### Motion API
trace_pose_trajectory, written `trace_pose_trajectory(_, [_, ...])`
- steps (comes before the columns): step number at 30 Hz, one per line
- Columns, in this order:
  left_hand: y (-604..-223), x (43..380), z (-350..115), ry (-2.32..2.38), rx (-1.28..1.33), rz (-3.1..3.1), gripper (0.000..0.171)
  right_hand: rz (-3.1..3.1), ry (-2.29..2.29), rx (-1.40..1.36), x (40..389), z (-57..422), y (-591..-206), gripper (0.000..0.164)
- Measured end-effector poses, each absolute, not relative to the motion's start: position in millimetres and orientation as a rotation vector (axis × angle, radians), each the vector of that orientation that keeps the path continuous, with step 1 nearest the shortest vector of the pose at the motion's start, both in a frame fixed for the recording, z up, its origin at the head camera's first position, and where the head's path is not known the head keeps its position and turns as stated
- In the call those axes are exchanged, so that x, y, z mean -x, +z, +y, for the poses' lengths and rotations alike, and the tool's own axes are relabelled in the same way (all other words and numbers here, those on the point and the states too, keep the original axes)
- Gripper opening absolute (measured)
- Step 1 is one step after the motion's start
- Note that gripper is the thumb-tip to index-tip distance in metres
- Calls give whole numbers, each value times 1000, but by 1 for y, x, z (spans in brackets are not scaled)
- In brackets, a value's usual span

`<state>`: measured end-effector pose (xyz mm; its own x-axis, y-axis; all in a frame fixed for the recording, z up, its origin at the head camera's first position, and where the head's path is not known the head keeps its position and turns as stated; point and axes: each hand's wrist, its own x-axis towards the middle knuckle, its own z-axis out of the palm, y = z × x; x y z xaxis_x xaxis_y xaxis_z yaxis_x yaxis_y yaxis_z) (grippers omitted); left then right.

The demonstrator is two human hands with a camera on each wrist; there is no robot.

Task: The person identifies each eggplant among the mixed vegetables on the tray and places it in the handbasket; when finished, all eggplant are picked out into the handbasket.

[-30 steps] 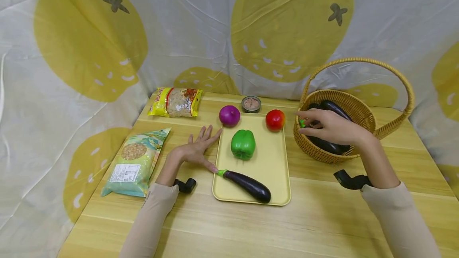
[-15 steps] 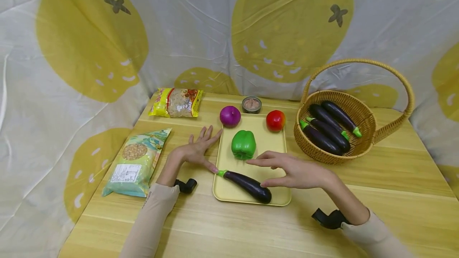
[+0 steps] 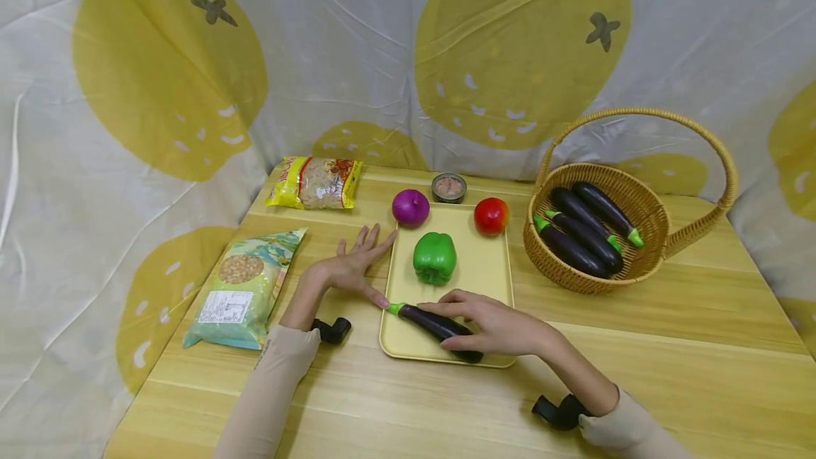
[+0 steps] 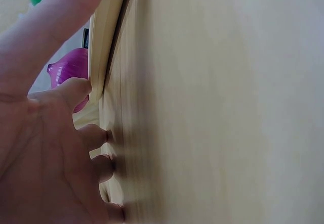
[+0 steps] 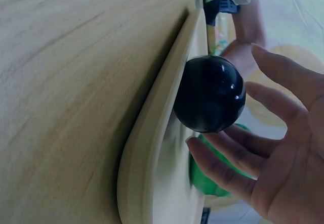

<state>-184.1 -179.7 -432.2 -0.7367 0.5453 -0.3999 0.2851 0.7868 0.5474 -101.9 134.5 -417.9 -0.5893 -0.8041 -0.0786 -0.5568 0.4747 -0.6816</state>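
A dark purple eggplant (image 3: 440, 324) lies slantwise on the near part of a pale yellow tray (image 3: 484, 282), its green stem by the left rim. My right hand (image 3: 497, 324) spreads over its thick end. In the right wrist view, the fingers (image 5: 223, 171) reach down its far side, while the thumb (image 5: 278, 67) stands a little above the eggplant (image 5: 210, 93). My left hand (image 3: 347, 268) has its fingers spread at the tray's left edge, thumb tip close to the stem. Beyond the eggplant sits a green bell pepper (image 3: 435, 258) on the tray.
A wicker basket (image 3: 564, 282) with a tall handle holds several eggplants at right. A purple onion (image 3: 410, 207) and a red tomato (image 3: 491, 216) sit at the tray's far corners. Behind stands a small can (image 3: 449, 188). Two bags, yellow (image 3: 315, 183) and green (image 3: 245, 289), lie at left.
My right hand has come from over the basket, leftward and nearer, down onto the eggplant on the tray. My left hand has stayed in place.
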Motion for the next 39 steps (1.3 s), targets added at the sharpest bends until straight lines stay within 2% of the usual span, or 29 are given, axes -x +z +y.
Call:
trace_pose_trajectory(26, [-433,185,-179,621,-613,2407,136,2459,-739,1066,98,123,-419,52])
trace_pose_trajectory(39, [-432,184,-179,618,-611,2416,137,2490,-721,1046,104,133,-412,50])
